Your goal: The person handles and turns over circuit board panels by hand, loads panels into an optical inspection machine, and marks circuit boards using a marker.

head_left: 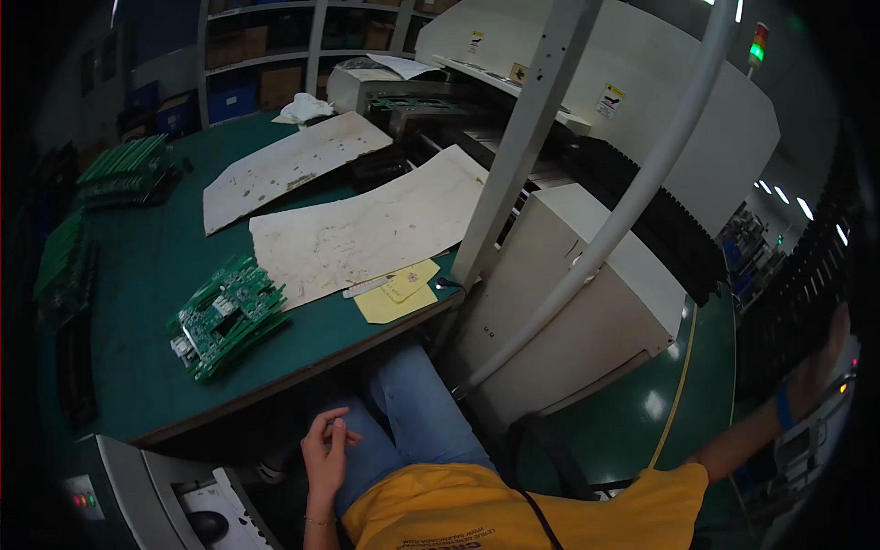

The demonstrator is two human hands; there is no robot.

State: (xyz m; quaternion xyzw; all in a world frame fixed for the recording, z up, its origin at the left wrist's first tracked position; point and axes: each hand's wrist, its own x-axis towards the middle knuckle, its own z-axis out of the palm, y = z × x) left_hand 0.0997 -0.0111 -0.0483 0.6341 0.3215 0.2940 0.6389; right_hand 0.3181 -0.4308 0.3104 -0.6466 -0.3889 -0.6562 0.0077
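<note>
My left hand (326, 451) hangs over my lap, below the front edge of the green table. Its fingers are loosely curled and a little apart, with nothing visible in them. My right hand (828, 353) is stretched far out to the right, with a blue band (785, 408) on the wrist. It is dim and blurred against the dark racks, so its fingers and any contact cannot be made out. Nearest to my left hand on the table is a stack of green circuit boards (225, 316). Yellow paper cards (396, 298) lie at the table's edge.
Cardboard sheets (367, 225) lie on the green table (128, 339). More circuit boards (128, 165) stand in racks at the left. A white machine (632, 92), a slanted post (527, 128) and a curved pipe (632, 202) are ahead and right. A grey cabinet (568, 312) stands beside my legs.
</note>
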